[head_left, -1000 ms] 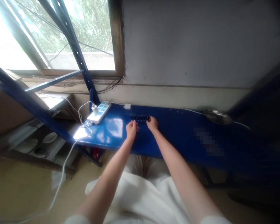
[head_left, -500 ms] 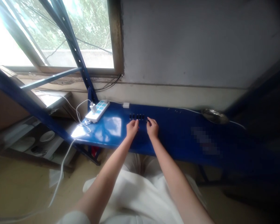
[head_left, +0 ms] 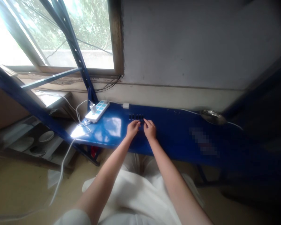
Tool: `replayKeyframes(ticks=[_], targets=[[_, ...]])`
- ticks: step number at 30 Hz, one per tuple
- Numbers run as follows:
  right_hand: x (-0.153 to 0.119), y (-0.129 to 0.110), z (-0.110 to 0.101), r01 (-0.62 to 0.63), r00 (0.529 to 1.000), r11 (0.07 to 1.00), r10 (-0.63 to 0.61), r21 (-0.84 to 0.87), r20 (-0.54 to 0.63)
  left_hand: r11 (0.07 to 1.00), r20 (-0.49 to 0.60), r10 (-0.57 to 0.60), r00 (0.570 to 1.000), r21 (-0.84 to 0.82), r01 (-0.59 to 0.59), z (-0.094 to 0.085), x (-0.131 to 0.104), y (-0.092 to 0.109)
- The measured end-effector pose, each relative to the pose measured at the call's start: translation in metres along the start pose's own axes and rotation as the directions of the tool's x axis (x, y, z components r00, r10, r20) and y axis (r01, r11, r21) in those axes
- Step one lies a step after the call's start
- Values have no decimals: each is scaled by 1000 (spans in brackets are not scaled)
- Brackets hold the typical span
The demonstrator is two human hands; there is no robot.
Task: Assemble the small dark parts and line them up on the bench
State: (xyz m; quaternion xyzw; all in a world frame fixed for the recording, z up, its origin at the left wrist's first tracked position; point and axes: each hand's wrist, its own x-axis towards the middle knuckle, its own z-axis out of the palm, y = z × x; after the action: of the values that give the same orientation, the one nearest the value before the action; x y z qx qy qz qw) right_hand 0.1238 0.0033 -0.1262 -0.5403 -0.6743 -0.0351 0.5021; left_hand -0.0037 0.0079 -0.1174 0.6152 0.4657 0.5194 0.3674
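Note:
Several small black pieces (head_left: 136,117) stand in a short row on the blue table (head_left: 173,134); they are too small to name. My left hand (head_left: 133,128) is just in front of the row, its thumb and fingers pinched together. Close beside it, my right hand (head_left: 150,128) is closed too, with its fingertips at the right end of the row. A small dark thing seems to lie between the two sets of fingertips, but I cannot make out what it is or which hand grips it.
A white power strip (head_left: 97,112) with a plugged-in white adapter (head_left: 93,108) lies on the left. Behind the row sits a small white block (head_left: 125,106). A shiny metal dish (head_left: 212,116) and tiny bits (head_left: 175,112) are toward the back right. A blue upright (head_left: 76,50) rises by the window.
My right hand has moved left, bringing its fingertips close to those of my left hand. My left hand stays nearly in place. The view has shifted slightly.

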Motion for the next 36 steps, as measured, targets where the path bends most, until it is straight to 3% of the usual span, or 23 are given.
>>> replayKeyframes(ticks=[6, 16, 22, 36], targets=[[1, -8, -5, 13, 999, 986, -5, 166, -51, 988, -4, -20, 1000, -156, 19, -2, 2, -1], [1, -7, -8, -261, 961, 926, 275, 275, -16, 976, 82, -28, 996, -215, 45, -2, 2, -4], [1, -7, -10, -231, 973, 957, 226, 176, 48, 964, 87, -27, 996, -263, 49, -1, 3, -6], [3, -10, -13, -227, 974, 951, 222, 211, 47, 989, 123, -10, 992, -147, 28, -3, 1, 2]])
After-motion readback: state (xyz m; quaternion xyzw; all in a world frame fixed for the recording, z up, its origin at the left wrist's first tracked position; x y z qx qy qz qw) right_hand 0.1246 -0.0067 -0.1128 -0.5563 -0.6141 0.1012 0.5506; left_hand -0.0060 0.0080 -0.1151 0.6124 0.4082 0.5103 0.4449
